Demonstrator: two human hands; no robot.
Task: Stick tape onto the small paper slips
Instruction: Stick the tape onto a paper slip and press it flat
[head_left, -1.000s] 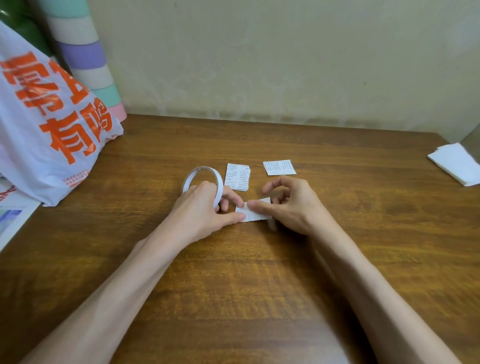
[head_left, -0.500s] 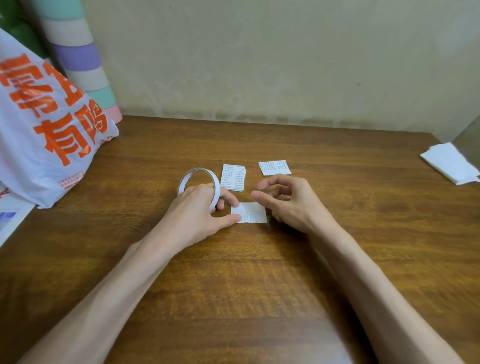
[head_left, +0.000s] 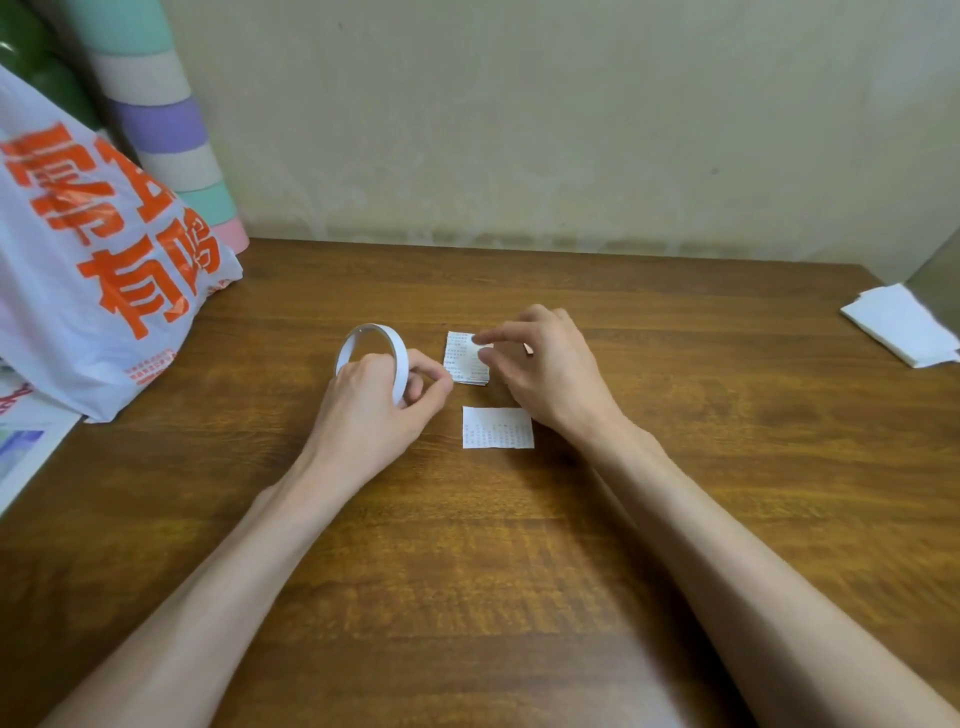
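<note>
Your left hand is hiding half the tape roll, and your right hand is covering part of the far slip, its print showing too small to read.

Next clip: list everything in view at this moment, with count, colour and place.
table: one, brown wood, fills the lower frame
tape roll: one, white, left of centre, standing on edge
near slip: one, white with print, flat at centre
far slip: one, white with print, just behind the near slip
plastic bag: one, white with orange characters, far left
striped roll: one, teal, white, purple and pink bands, behind the bag
folded paper: one, white, right edge
printed sheet: one, left edge, partly under the bag
left hand: grips the tape roll
right hand: fingers over the far slip; whether they pinch it is unclear
</note>
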